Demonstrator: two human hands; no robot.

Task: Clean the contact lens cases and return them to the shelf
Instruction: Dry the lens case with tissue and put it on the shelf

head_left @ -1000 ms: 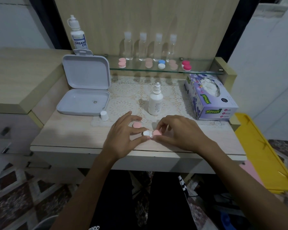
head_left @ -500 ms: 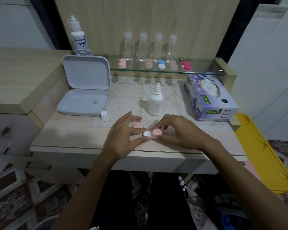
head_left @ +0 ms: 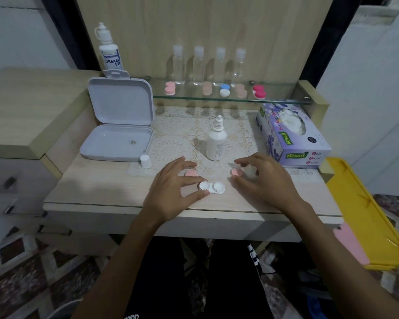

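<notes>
- A white lens case (head_left: 212, 188) with two round wells lies flat on the table (head_left: 101, 189), near the front edge, both wells uncovered.
- The left hand (head_left: 171, 192) pinches the case's left well between thumb and forefinger; the other fingers are spread loosely above the table.
- A pink cap (head_left: 190, 173) lies on the table just behind the left hand's forefinger, partly hidden by it.
- The right hand (head_left: 265, 183) holds a second pink cap (head_left: 236, 172) between thumb tip and fingertips, to the right of the case and apart from it; whether this cap touches the table cannot be told.
- A white bottle (head_left: 216, 143) with a bare nozzle stands upright on a lace mat (head_left: 175, 139) behind the hands; its small white cap (head_left: 145, 161) stands to the left, just beside the open grey box (head_left: 118, 137).
- A tissue box (head_left: 293, 139) sits at the right of the table.
- On the glass shelf (head_left: 274, 100) behind are five more lens cases: pink (head_left: 170, 88), pale pink (head_left: 207, 88), blue and white (head_left: 224, 90), pale pink (head_left: 241, 90), and deep pink (head_left: 259, 91).
- Four clear bottles (head_left: 198, 65) stand in a row behind them, and a labelled solution bottle (head_left: 110, 54) stands at the left.
- A yellow tray (head_left: 366, 208) leans at the table's right side.
</notes>
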